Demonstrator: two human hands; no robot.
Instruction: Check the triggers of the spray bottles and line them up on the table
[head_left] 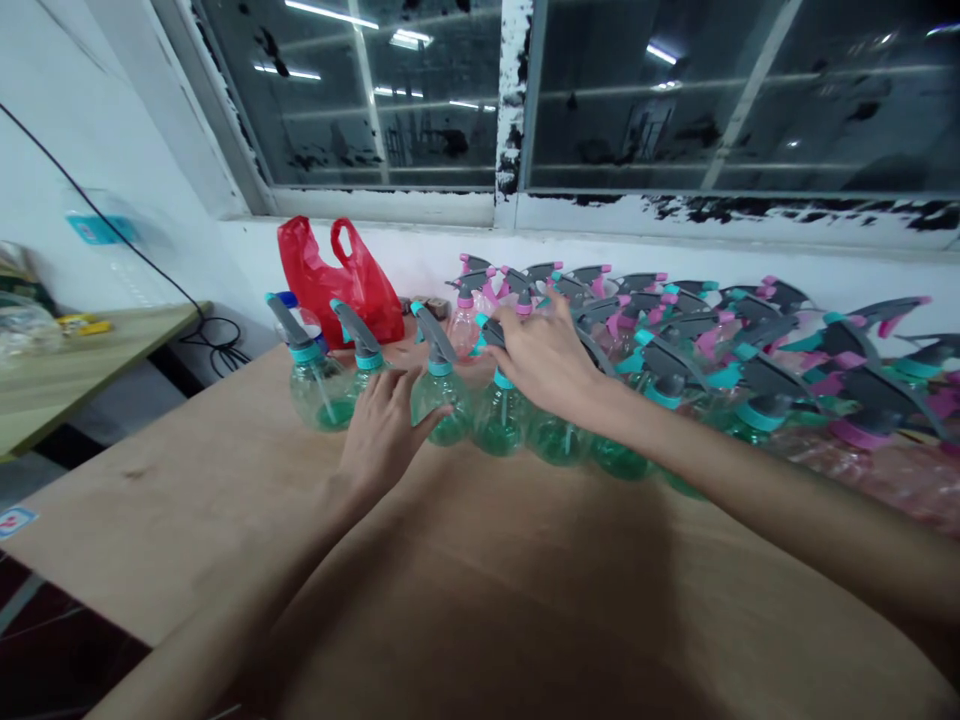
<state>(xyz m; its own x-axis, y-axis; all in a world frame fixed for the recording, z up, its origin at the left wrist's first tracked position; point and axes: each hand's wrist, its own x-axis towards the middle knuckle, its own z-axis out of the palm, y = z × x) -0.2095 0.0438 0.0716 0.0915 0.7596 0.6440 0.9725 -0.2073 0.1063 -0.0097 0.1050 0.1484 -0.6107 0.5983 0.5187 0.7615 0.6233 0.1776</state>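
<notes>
A front row of clear green spray bottles with round bodies, teal collars and grey trigger heads stands upright on the wooden table. My left hand [384, 428] is open, thumb spread away from the fingers, in front of the second spray bottle [367, 362] and beside the third spray bottle [444, 415]. My right hand [546, 352] reaches over the row with fingers apart, at the head of the fourth spray bottle [499, 425]. Its fingertips seem to touch the trigger heads there; exact contact is hard to see. The leftmost spray bottle [309, 395] stands apart from both hands.
Many pink and teal spray bottles [757, 370] crowd the right and back of the table [480, 590]. A red plastic bag [352, 290] sits at the back left by the wall. Windows [375, 90] rise behind. Another table [112, 360] and a black cable [217, 340] are at left.
</notes>
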